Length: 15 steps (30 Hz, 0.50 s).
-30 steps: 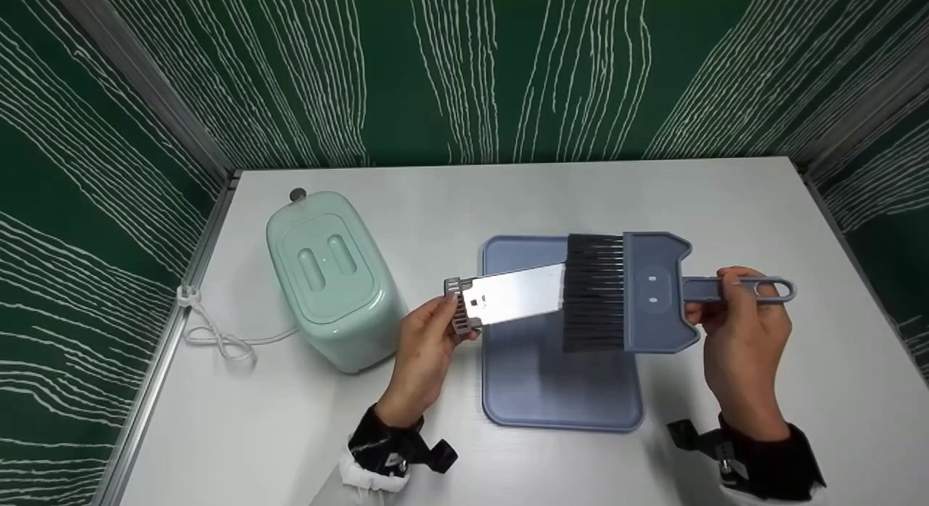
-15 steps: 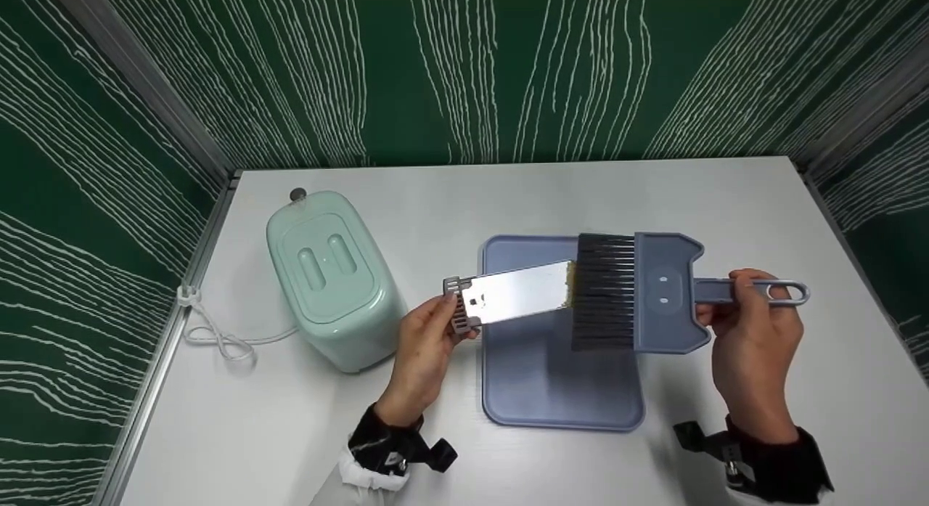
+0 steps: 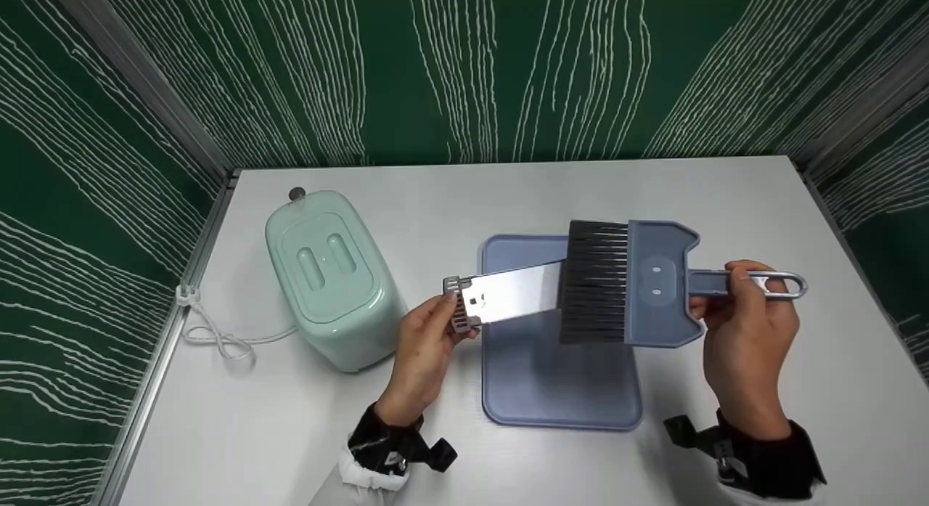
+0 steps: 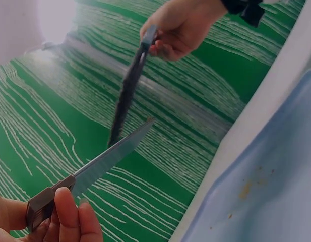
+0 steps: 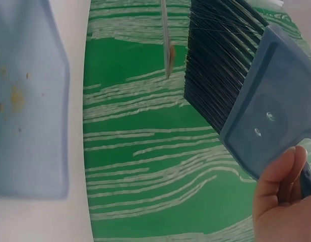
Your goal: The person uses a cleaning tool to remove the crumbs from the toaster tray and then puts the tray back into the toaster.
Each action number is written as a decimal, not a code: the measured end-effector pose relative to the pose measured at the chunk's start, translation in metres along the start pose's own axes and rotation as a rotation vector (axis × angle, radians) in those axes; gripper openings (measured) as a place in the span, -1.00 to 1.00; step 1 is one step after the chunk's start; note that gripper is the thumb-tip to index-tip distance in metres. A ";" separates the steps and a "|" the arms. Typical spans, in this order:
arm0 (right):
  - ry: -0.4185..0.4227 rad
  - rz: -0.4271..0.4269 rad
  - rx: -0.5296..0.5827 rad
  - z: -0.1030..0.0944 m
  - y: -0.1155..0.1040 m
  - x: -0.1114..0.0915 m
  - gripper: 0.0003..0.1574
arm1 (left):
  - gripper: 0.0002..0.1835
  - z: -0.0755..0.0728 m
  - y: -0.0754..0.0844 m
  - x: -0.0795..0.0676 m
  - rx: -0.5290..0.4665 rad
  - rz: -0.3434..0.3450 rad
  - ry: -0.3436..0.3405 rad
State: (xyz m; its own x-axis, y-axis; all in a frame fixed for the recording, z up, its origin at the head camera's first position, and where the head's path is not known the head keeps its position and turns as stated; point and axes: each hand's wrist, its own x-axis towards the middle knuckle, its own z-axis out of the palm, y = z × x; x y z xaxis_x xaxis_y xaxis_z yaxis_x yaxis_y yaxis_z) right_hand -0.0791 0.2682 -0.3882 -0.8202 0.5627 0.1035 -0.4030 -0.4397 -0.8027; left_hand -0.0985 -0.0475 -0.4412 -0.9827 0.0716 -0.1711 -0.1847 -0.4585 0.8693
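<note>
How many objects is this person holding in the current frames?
2: a flat metal piece with a grey end in the left grip, and a blue brush in the right grip.

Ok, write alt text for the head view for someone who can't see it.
A person's right grip holds a blue-gray brush, its black bristles hiding the end of a shiny flat panel held in the left grip. A blue tray lies beneath on a white table; a mint-green appliance stands to the left.
</note>
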 end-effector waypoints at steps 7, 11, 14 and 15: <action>-0.075 0.055 -0.073 0.020 0.009 -0.014 -0.81 | -0.64 0.000 0.000 0.001 -0.004 0.005 0.010; -0.148 0.071 -0.186 0.027 0.015 -0.024 -0.78 | -0.65 -0.001 -0.001 0.000 -0.005 0.008 0.010; -0.186 0.079 -0.229 0.031 0.019 -0.030 -0.76 | -0.66 -0.001 -0.001 0.001 -0.016 0.006 0.009; -0.193 0.083 -0.234 0.032 0.020 -0.031 -0.76 | -0.67 -0.001 -0.001 0.001 -0.017 0.005 0.008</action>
State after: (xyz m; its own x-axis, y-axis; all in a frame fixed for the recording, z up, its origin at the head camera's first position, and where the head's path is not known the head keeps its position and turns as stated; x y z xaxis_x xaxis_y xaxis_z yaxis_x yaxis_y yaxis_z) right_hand -0.0750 0.2196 -0.3889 -0.9172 0.3788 0.1232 -0.2451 -0.2929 -0.9242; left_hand -0.0990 -0.0482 -0.4429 -0.9835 0.0624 -0.1700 -0.1791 -0.4734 0.8624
